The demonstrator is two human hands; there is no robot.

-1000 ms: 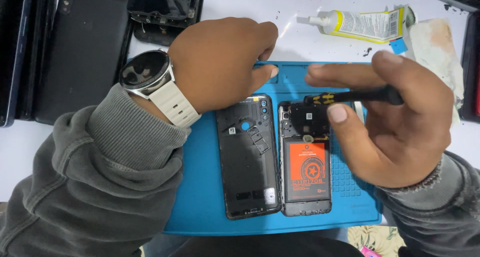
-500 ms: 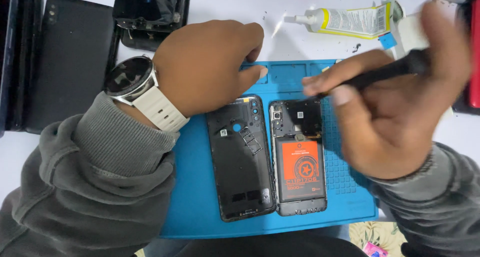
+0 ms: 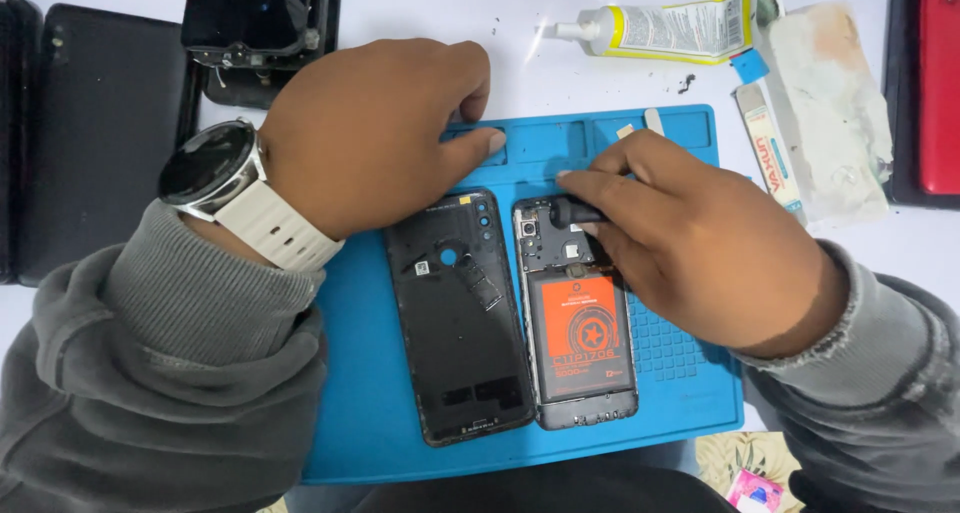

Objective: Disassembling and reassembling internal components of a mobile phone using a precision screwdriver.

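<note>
The right hand (image 3: 700, 243) pinches a black tool (image 3: 575, 213) over the top end of the opened phone (image 3: 575, 313), whose long axis runs away from the person. The left hand (image 3: 370, 133) presses flat on the blue mat (image 3: 360, 413), holding nothing.

A black opened smartphone with an orange battery (image 3: 577, 333) is laid face-down, upright on the mat; a black plastic back cover (image 3: 455, 318) is laid touching its left edge.

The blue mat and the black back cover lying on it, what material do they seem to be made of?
The blue mat looks like soft matte silicone or rubber: moulded grid and tray recesses, no glare. The black back cover, lying inner side up beside the opened phone, looks like thin moulded plastic, dull, with cut-out holes.
</note>
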